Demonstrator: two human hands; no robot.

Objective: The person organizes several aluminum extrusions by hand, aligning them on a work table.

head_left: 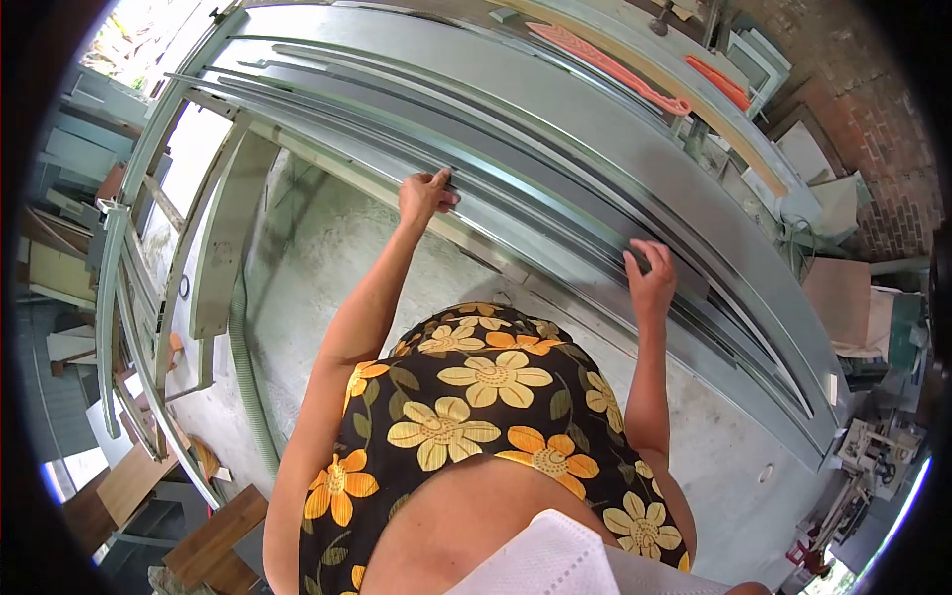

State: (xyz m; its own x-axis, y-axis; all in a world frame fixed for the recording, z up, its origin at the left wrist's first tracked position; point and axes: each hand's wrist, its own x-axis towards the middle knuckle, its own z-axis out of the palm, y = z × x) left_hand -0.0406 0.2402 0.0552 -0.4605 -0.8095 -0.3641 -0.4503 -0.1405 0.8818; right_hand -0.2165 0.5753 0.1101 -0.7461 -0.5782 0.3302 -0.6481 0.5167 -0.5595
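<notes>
Long grey metal profiles (526, 208) lie side by side along the near edge of a wide metal-topped bench (635, 134). My left hand (426, 196) is closed at the near profiles, thumb and fingers pinched round a slim strip there. Farther right, my right hand (652, 276) has its fingers curled over a small dark piece (637, 262) at the same profiles. What kind of piece it is, I cannot make out. A thin pale strip (739, 342) lies at the right end of the bench, beyond my right hand.
Across the bench lie an orange plastic tool (615, 71), a second orange piece (716, 81) and a wooden batten (734, 149). Metal frames (124, 297) and a ribbed hose (243, 377) stand at left. Wooden boards (223, 535) lie lower left; a machine (873, 451) stands at right.
</notes>
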